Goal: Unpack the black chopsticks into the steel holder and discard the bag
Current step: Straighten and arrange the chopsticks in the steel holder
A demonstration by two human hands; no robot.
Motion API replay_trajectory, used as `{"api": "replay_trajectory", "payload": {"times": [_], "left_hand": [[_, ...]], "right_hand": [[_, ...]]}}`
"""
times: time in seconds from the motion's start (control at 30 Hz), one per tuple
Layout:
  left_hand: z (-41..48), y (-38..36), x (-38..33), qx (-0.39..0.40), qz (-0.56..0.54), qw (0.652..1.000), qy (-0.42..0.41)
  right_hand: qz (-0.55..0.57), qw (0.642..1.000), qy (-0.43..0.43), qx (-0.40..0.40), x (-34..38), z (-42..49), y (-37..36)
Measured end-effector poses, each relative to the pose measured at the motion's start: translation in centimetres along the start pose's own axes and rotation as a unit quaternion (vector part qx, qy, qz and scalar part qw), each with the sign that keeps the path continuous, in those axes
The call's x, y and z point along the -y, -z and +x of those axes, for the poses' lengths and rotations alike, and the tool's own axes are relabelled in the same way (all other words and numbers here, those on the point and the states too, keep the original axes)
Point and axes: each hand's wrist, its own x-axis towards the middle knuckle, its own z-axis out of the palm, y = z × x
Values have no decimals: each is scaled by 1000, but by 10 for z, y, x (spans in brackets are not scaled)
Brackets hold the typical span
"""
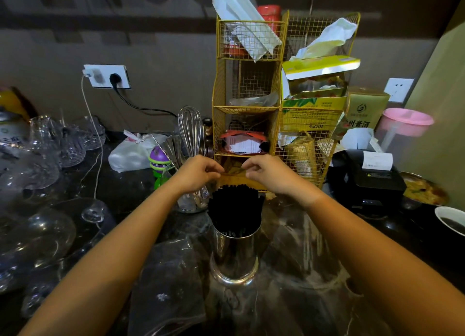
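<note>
A bundle of black chopsticks (pixel 235 205) stands upright in the shiny steel holder (pixel 235 255) at the middle of the dark counter. Just above the chopstick tips, my left hand (pixel 198 173) and my right hand (pixel 268 172) are a small gap apart, each with fingers pinched. They seem to grip the top of a clear plastic bag (pixel 171 272). Its hazy film hangs down on both sides of the holder and lies crumpled on the counter at the lower left. The film between my fingers is hard to make out.
A yellow wire rack (pixel 247 109) full of packets stands right behind the holder. A glass jar with a whisk (pixel 190 132) and spoons sits to the left. Several glass bowls (pixel 45 159) crowd the left. A black receipt printer (pixel 367 179) and a food bowl (pixel 425 189) are on the right.
</note>
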Motion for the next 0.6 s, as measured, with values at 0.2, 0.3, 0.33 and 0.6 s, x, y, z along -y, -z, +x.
{"api": "replay_trajectory", "payload": {"times": [0.2, 0.3, 0.33, 0.6], "left_hand": [[2, -3, 0, 93, -6, 996, 3], [3, -3, 0, 100, 7, 995, -6], [4, -3, 1, 102, 18, 995, -11], [6, -8, 6, 74, 34, 997, -18]], "right_hand": [[-60, 994, 17, 88, 9, 25, -14], [-73, 993, 23, 91, 13, 31, -20], [-78, 992, 25, 94, 14, 33, -22], [-87, 991, 19, 103, 16, 38, -26]]}}
